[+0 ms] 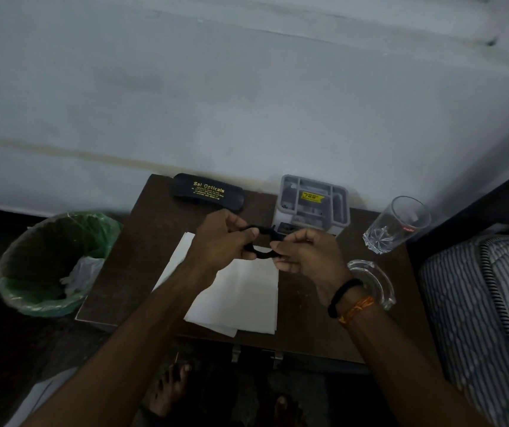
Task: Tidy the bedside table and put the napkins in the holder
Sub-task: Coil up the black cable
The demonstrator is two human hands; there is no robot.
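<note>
Left hand [222,238]: fingers curled tight around one end of a pair of black spectacles [261,241], thumb across the frame.
Right hand [304,252]: fingers pinching the other end of the spectacles; a black band and an orange thread circle this wrist.
Spectacles: held between the 2 hands, raised above the tabletop, part of the frame hidden behind the fingers.
Napkins [241,291]: white sheets lying flat directly beneath the fingers, overlapping, reaching toward the near edge of the bedside table [130,272].
Holder [313,204]: grey compartmented box with a yellow label, just beyond the right fingers, against the wall.
Spectacle case [207,192]: black, gold lettering, closed, beyond the left fingers at the far edge of the table.
Drinking glass [396,224]: clear, upright, off to the right of the right fingers.
Ashtray [373,282]: clear glass, beside the right wrist.
Bin [53,260]: green-lined, on the floor well left of the left hand.
</note>
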